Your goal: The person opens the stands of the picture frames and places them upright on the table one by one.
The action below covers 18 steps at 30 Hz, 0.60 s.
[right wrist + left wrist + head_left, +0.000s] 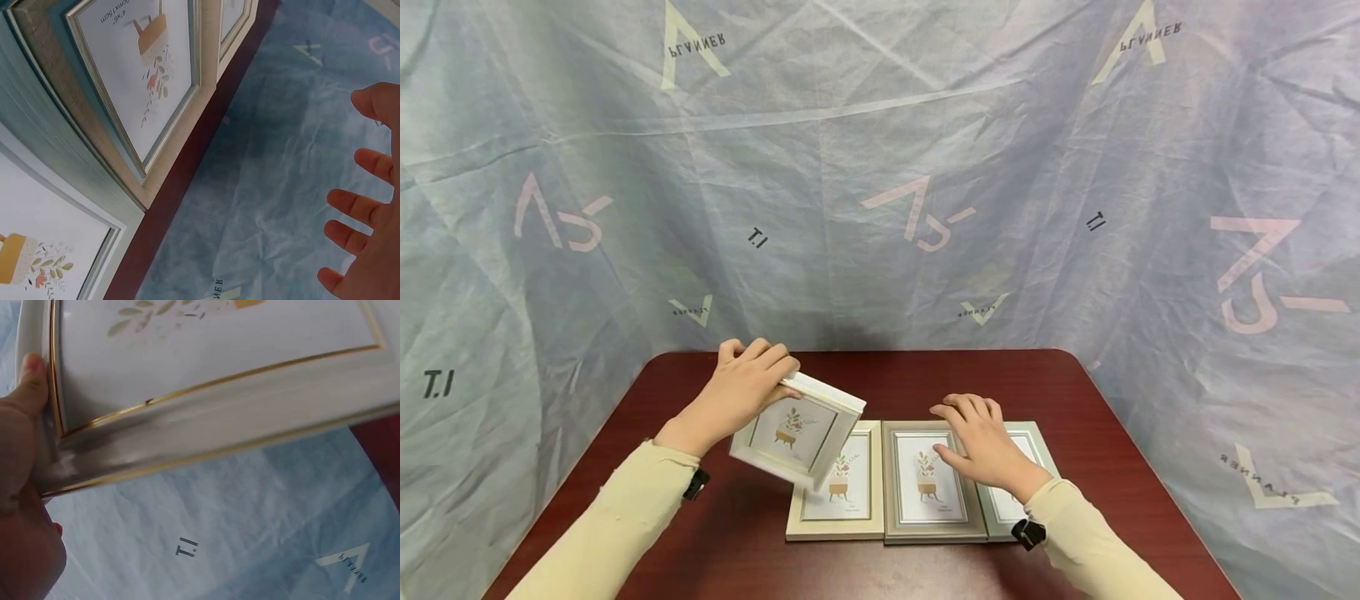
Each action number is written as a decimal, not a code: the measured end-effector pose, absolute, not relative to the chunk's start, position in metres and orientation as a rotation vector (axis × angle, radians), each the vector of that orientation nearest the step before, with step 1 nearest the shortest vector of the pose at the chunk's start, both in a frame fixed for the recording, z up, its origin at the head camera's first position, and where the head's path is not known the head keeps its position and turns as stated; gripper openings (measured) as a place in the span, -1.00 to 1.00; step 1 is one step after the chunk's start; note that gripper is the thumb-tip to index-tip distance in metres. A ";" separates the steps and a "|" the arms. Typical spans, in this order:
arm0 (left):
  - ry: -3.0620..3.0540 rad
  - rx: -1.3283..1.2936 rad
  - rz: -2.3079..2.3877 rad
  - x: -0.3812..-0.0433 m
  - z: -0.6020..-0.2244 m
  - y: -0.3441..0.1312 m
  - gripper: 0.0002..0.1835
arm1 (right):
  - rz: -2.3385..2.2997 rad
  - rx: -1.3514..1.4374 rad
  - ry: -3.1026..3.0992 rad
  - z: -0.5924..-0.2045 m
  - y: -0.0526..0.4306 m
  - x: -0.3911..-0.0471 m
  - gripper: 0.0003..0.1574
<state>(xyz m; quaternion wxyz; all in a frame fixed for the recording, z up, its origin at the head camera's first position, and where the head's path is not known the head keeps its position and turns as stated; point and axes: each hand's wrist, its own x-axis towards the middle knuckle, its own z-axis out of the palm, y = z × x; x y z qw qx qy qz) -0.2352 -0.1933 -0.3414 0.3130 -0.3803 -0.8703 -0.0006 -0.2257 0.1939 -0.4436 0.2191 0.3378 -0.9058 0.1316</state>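
My left hand (751,385) grips a white picture frame (793,437) by its upper left edge and holds it tilted above the table. In the left wrist view my thumb (34,378) lies on the front of its border, beside a thin gold inner line. The raised frame overlaps the cream picture frame (835,528), which lies flat. My right hand (987,443) hovers with spread, relaxed fingers over a beige picture frame (934,533) and a pale green picture frame (1032,440), holding nothing. The three flat frames lie side by side, each showing a potted-plant print.
The dark red table (700,542) has rounded far corners. A grey-blue cloth (820,208) with printed letters hangs behind it and along both sides. Each wrist wears a black strap (1028,533) at the sleeve's end.
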 end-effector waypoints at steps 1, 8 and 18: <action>-2.288 -1.014 0.015 -0.235 -0.340 -0.192 -0.67 | 0.365 0.935 -2.507 -0.443 0.195 -0.226 -0.39; -2.252 -1.093 0.095 -0.233 -0.330 -0.184 -0.58 | 0.367 0.999 -2.471 -0.439 0.202 -0.230 -0.39; -2.160 -1.190 0.109 -0.233 -0.325 -0.177 -0.48 | 0.366 1.113 -2.392 -0.434 0.211 -0.234 -0.40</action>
